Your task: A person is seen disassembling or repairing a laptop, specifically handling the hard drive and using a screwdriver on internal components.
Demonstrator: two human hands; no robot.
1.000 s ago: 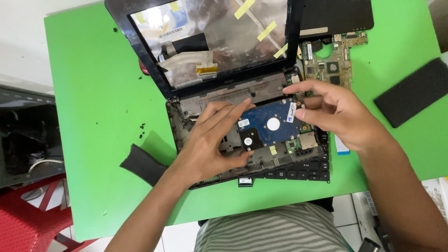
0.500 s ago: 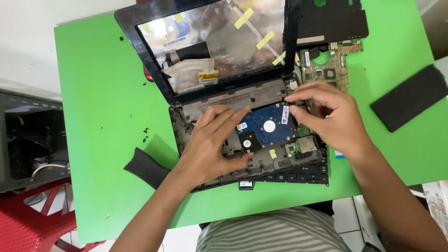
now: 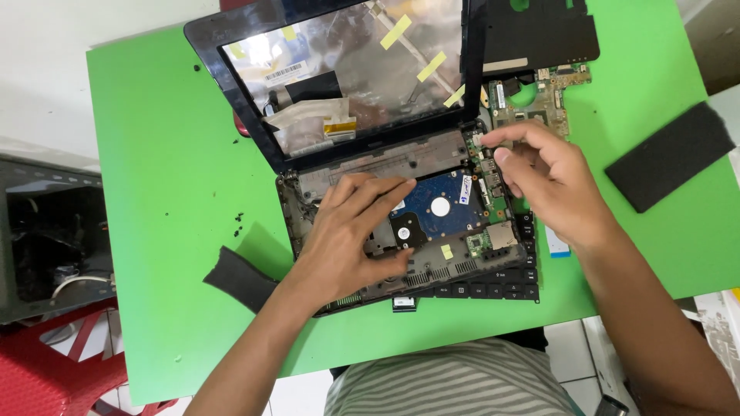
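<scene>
Green table (image 3: 154, 192) fills most of the view, standing on a white floor with a red plastic stool (image 3: 46, 370) at the lower left. An opened small laptop (image 3: 362, 100) lies near the table's middle. Its screen panel is removed: the lid frame holds only a silvery backing with strips of yellow tape and a flat ribbon cable.

The laptop base (image 3: 432, 266) is open like a shallow tray. Inside it sit a blue hard drive (image 3: 439, 206) with a round silver hub, a narrow green circuit strip along the right wall, and a small metal card slot. A row of black keys shows along the front edge.

The left hand (image 3: 351, 239) rests flat and relaxed on the base, fingers spread, fingertips touching the left end of the hard drive; it grasps nothing. The right hand (image 3: 543, 181) hovers over the base's upper right corner, thumb and forefinger pinched together at a small connector; whether anything is held between them cannot be told.

A bare circuit board (image 3: 543, 96) lies beside the lid, a black foam pad (image 3: 669, 154) at the right, and a dark foam scrap (image 3: 239, 277) at the left.
</scene>
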